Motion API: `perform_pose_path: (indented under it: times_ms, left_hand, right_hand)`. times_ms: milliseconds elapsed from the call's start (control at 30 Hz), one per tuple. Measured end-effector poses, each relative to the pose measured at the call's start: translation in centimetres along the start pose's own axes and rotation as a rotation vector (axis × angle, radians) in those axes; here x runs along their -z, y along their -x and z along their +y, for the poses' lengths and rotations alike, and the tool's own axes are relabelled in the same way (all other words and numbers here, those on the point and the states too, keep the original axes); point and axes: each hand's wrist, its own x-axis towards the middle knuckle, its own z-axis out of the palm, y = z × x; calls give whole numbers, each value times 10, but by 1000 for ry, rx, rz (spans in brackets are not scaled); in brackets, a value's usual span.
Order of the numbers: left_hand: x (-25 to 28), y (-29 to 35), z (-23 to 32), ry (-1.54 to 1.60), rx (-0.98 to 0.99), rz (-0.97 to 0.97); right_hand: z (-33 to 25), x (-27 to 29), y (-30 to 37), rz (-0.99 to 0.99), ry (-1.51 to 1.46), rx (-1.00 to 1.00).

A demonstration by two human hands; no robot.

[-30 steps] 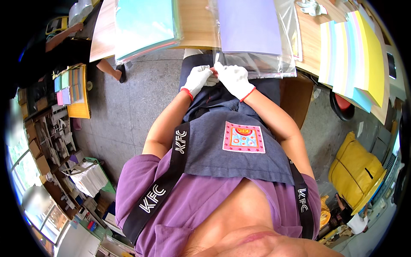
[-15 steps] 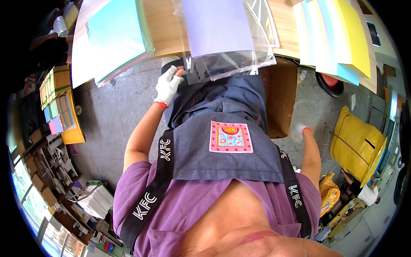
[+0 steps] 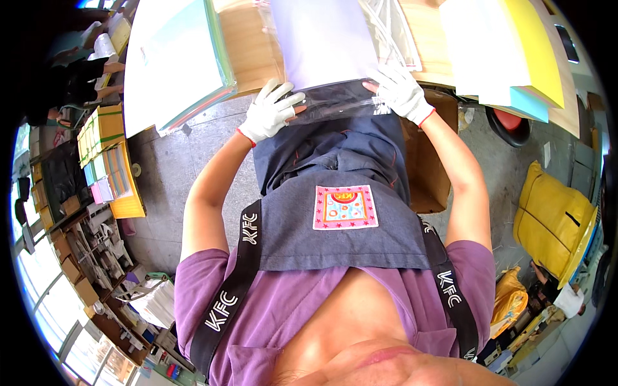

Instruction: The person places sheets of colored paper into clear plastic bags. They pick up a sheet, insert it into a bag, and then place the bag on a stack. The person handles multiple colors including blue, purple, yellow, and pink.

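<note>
A purple stack of paper sheets lies on the table in front of me, in a clear plastic bag whose near end hangs over the table edge above my lap. My left hand, in a white glove with bare fingertips showing, is at the bag's left near corner with fingers spread. My right hand, gloved the same way, rests at the right near corner, fingers stretched over the plastic and thumb apart. Whether either pinches the film is hard to see. More clear bags lie to the right of the purple stack.
A pale blue and white paper stack stands on the table's left, a white and yellow stack on its right. Below the table are a cardboard box and a round black stool. A yellow sack sits at right.
My right hand has come up from beside the box to the bag's right corner. My left hand has moved slightly right onto the bag, and its near end has been drawn straighter.
</note>
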Motion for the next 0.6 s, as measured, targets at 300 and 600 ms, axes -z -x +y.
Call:
perform_pose_path:
  times_ms: [300, 600]
  left_hand:
    - [-20, 32, 33, 454, 500, 305]
    - [-106, -7, 49, 1359, 1458, 1031]
  right_hand:
    - [-57, -14, 30, 91, -385, -598]
    - [-84, -43, -18, 444, -1058, -1799]
